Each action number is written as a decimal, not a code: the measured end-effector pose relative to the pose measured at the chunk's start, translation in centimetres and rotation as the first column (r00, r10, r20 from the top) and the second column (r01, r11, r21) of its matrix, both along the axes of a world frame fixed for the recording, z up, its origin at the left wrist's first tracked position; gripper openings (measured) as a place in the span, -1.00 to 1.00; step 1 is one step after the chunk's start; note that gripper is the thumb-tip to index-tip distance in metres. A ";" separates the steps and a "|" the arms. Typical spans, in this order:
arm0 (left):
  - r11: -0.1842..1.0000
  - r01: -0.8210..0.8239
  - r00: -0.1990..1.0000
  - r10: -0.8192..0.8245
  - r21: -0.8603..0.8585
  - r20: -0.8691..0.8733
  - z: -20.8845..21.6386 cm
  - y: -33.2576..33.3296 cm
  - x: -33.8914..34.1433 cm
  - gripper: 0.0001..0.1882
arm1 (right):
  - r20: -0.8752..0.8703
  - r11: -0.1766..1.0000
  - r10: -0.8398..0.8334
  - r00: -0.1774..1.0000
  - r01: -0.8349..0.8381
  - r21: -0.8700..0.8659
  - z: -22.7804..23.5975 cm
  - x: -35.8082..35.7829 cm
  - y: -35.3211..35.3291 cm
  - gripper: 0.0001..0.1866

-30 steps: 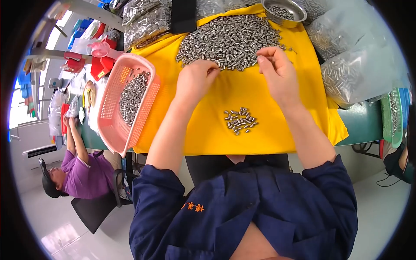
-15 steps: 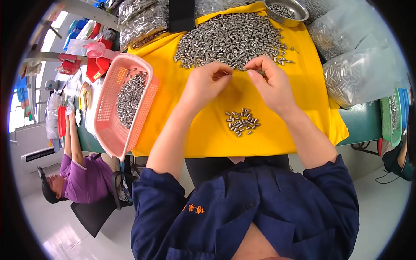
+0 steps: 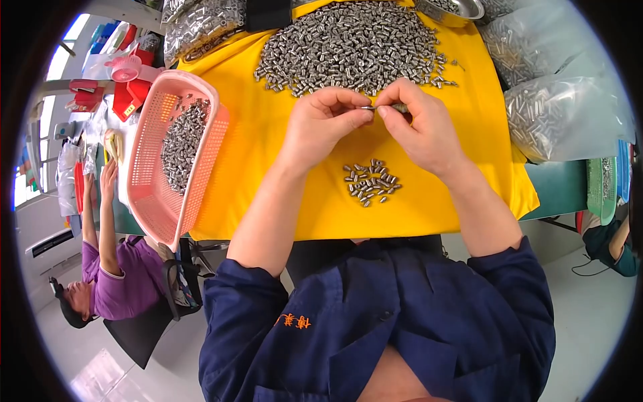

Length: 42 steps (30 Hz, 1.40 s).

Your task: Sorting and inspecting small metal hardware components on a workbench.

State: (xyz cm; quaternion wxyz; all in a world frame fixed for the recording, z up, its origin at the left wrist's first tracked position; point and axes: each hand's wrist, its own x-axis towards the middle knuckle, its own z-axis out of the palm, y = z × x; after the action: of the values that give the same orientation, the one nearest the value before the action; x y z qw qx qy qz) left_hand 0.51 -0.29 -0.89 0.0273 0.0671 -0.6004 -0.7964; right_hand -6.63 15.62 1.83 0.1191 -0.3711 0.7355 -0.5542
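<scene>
left hand (image 3: 320,124) fingers pinch small metal part (image 3: 368,107) | right hand (image 3: 418,124) fingers pinch it, mostly hidden

Cloth (image 3: 315,194) was bright yellow, basket (image 3: 144,181) pink with a grid of holes, metal bits (image 3: 348,43) shiny silver, jacket (image 3: 402,321) navy, and the neighbour's shirt (image 3: 124,291) purple.

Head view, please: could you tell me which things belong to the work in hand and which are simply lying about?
In use: left hand and right hand pinching a small metal part; big heap of parts; small pile; pink basket.

Lying about: clear bags of parts; metal bowl; red items.
</scene>
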 end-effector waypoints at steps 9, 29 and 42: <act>0.975 -0.079 0.996 0.083 -0.209 0.012 0.4 0.8 0.0 -0.90 | -0.339 0.993 -0.022 0.941 0.058 0.098 -0.6 0.6 -0.3 -0.95; 0.947 -0.017 0.999 0.005 0.321 0.039 -0.3 0.0 0.4 -0.82 | 0.069 0.996 -0.029 0.997 0.034 -0.078 -0.6 0.1 -0.1 -0.95; 0.993 -0.026 0.999 0.021 0.115 0.044 -0.2 0.8 0.5 -0.83 | -0.174 0.999 -0.021 0.985 0.027 0.030 0.0 0.7 -0.1 -0.96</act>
State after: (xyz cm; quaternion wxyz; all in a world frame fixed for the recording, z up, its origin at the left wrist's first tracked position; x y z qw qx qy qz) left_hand 1.04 0.47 -1.11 0.0198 0.0928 -0.5528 -0.8279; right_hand -5.90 15.52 1.81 0.0538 -0.4071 0.7562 -0.5094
